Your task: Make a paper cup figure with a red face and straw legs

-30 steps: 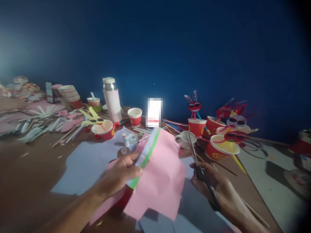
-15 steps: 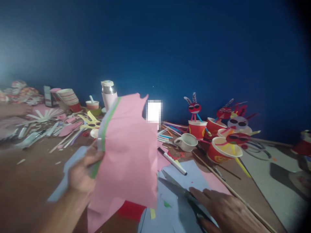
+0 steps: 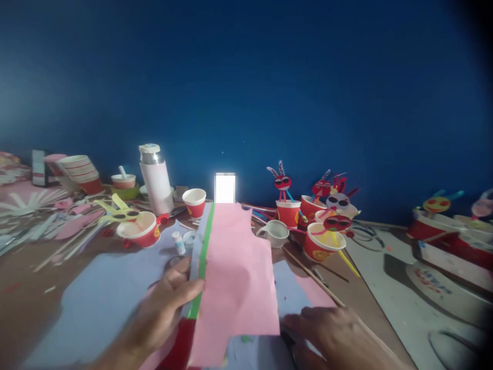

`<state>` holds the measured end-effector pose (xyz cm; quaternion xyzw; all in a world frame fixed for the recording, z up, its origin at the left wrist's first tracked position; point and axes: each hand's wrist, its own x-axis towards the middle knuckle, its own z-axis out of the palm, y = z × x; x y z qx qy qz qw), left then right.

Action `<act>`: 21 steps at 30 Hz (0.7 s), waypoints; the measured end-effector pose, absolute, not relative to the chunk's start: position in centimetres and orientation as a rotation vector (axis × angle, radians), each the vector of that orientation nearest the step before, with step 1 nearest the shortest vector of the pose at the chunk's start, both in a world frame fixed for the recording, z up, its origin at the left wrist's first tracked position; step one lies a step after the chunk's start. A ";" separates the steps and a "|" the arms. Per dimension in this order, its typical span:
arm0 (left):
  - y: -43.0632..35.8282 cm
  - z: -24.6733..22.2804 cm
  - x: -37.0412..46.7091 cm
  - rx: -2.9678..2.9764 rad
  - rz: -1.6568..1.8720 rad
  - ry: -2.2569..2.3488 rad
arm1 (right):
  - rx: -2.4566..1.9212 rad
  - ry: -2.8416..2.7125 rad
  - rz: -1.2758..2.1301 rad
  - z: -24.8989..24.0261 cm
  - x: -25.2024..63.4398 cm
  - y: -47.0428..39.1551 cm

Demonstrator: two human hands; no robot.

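Observation:
My left hand (image 3: 169, 303) grips the left edge of a large pink paper sheet (image 3: 239, 267), thumb on top, with green and pale strips along that edge. The sheet stands raised, and its upper right edge is cut unevenly. Right of it, my right hand (image 3: 319, 329) is closed around the dark handles of the scissors (image 3: 288, 340), which lie low over blue paper (image 3: 287, 288); the blades are hidden behind the pink sheet. Red paper (image 3: 181, 344) shows below the sheet.
A thermos (image 3: 155, 180), stacked paper cups (image 3: 81, 172) and paper scraps (image 3: 77, 223) stand or lie at left. A grey mug (image 3: 275, 234) and red cups with paper figures (image 3: 323, 246) are to the right. A thin stick (image 3: 314, 277) lies near my right hand.
The pink sheet and my left hand have moved to the right. The view has shifted, showing more cups at the right. The scissor blades, visible before, are now behind the sheet.

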<state>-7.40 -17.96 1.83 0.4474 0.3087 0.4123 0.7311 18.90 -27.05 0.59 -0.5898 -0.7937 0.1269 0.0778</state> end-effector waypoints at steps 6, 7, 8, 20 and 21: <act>-18.6 0.0 -6.7 1.027 0.698 0.613 | -1.243 -1.394 1.435 1.1 18.7 -24.8; -18.7 -0.1 -6.7 1.059 0.676 0.623 | -1.208 -1.340 1.474 0.5 18.5 -24.8; -18.9 -0.3 -6.7 1.104 0.642 0.635 | -1.202 -1.327 1.494 0.1 18.2 -24.9; -17.6 1.6 -8.2 1.536 0.713 0.955 | -1.647 -1.149 0.799 0.3 19.5 -25.3; -17.1 2.0 -8.6 1.524 0.797 1.014 | -1.646 -1.123 0.809 0.5 20.2 -25.3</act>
